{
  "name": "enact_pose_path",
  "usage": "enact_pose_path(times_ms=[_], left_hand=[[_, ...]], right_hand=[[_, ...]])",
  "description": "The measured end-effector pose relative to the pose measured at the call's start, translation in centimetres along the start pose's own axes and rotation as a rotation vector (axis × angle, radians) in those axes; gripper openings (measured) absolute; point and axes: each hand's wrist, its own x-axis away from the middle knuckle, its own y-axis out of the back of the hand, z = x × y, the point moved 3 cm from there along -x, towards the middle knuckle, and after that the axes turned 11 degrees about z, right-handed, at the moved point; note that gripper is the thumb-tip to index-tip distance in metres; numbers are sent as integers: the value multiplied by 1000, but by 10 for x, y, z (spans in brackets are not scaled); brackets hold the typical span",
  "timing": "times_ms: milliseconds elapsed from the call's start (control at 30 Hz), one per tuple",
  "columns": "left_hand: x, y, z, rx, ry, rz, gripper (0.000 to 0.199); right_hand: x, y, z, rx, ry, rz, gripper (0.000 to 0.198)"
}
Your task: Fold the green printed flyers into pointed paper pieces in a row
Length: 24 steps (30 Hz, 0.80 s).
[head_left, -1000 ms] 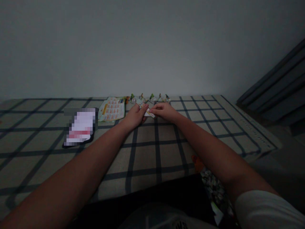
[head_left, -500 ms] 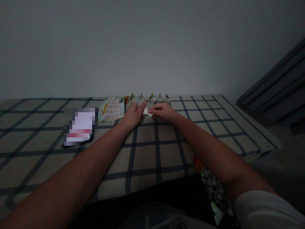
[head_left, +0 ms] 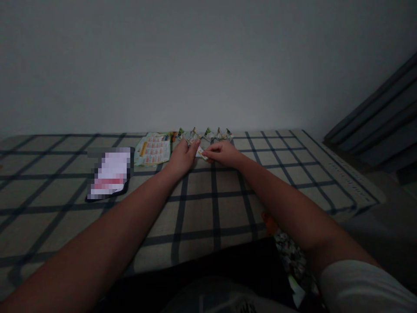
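Note:
A small piece of folded paper [head_left: 201, 153], white with some green and yellow print, is held between my two hands over the checked cloth. My left hand [head_left: 184, 155] grips its left side, thumb on top. On the other side, my right hand [head_left: 222, 154] pinches the paper's right corner between thumb and fingers. Just beyond the hands stands a row of several small folded paper pieces [head_left: 208, 132], pointed at the top. Printed paper sheets [head_left: 153, 150] lie flat to the left of my left hand.
A phone [head_left: 110, 174] with a lit, blurred screen rests on the checked cloth [head_left: 195, 213] at the left. Behind the surface rises a plain wall [head_left: 208, 65]. Crumpled printed paper [head_left: 291, 254] lies near my lap at the right, and a grey curtain [head_left: 381, 113] hangs farther right.
The paper between my hands has gone from showing a mostly white face to showing a printed green and yellow one. Both hands stay in nearly the same place.

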Motion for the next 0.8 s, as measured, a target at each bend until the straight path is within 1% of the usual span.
enact_pose_path(times_ms=[67, 133, 167, 233, 300, 333, 467, 600, 733, 800], left_hand=[[0, 1, -1, -60, -26, -30, 31], [-1, 2, 3, -28, 10, -43, 35], [-1, 2, 5, 3, 36, -36, 38], [-2, 1, 9, 76, 71, 23, 39], [-2, -1, 11, 151, 80, 95, 38], [-2, -2, 11, 177, 83, 111, 37], [0, -3, 8, 242, 99, 96, 36], [2, -5, 0, 366, 80, 112, 33], [4, -7, -3, 405, 107, 146, 31], [5, -7, -2, 410, 135, 136, 32]], right_hand=[[0, 1, 0, 4, 22, 1, 37], [1, 1, -1, 1, 32, 2, 38], [1, 1, -2, -4, 28, -1, 37], [1, 1, -5, -18, 5, -12, 34], [1, 2, -7, -41, -16, -30, 30], [1, 2, -7, -53, -20, -40, 29], [0, 1, -6, -61, -14, -55, 27], [-1, -1, -5, -74, -39, -39, 26], [0, -3, -4, -85, -22, -11, 31], [0, -3, -3, -57, -5, -6, 33]])
